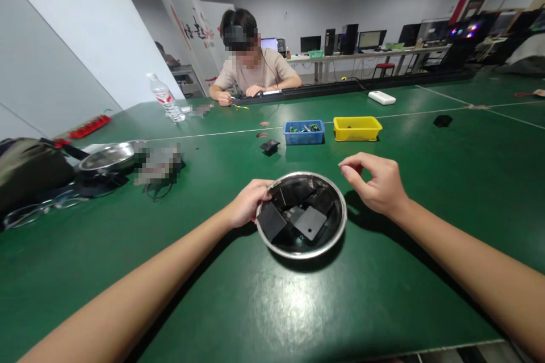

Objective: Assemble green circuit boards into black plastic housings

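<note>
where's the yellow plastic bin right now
In the head view, the yellow plastic bin sits on the green table, right of the blue plastic bin, beyond the round metal bowl.

1. I see a dark green table [426,192] crossed by thin white lines.
2. The bowl [336,235] by my hands is shiny silver; the squares [310,222] in it are black to dark grey.
3. Beyond it sit a blue bin [304,137] and a yellow bin [356,131].
4. A second silver bowl [106,157] lies left, beside an olive bag [29,170].
5. A red strip [90,126] lies by the pale grey wall [63,56].
6. The bottle [165,99] is clear with a red label.
7. The person [251,70] opposite wears beige.
8. A small white box [382,97] lies far off.
</note>
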`<action>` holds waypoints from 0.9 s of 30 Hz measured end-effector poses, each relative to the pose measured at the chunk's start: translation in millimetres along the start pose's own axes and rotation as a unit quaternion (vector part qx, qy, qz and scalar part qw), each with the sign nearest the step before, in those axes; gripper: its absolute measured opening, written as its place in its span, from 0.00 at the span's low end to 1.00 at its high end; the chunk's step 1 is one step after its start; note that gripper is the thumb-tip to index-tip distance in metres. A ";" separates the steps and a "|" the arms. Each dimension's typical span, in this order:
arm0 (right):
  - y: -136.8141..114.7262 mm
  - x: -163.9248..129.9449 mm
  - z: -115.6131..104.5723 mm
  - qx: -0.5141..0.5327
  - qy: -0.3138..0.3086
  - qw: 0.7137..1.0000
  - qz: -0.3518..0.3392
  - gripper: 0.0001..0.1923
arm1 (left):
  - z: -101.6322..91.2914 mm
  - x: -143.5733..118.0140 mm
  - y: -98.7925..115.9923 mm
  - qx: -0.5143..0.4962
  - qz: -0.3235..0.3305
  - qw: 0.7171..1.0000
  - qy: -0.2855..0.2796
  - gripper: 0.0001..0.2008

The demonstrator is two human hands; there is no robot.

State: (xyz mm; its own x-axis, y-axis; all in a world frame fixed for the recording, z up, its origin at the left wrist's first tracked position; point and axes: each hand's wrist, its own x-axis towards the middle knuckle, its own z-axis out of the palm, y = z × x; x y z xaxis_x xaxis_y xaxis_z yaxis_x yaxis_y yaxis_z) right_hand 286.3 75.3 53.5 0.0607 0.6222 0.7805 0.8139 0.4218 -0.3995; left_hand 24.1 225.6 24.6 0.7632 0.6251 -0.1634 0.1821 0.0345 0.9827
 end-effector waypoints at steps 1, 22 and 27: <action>-4.8 0.6 -2.0 0.004 -0.017 0.999 -0.036 0.08 | 4.8 -2.2 2.5 0.013 0.005 1.000 -0.020 0.12; -38.9 -1.1 -8.3 0.081 -0.346 0.927 -0.121 0.16 | 25.5 -10.5 21.7 0.089 0.016 0.984 -0.156 0.20; -42.6 -0.1 -10.2 0.044 -0.387 0.913 -0.120 0.17 | 26.8 -10.9 23.0 0.079 0.012 0.987 -0.138 0.20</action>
State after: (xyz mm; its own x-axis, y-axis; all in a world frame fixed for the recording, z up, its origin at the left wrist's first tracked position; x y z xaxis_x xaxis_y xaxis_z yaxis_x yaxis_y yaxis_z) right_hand 257.5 50.6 75.3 -0.5667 0.7707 0.2912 0.6993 0.6369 -0.3247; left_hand 36.6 198.7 46.7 0.9043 0.3870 -0.1802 0.2405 -0.1132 0.9640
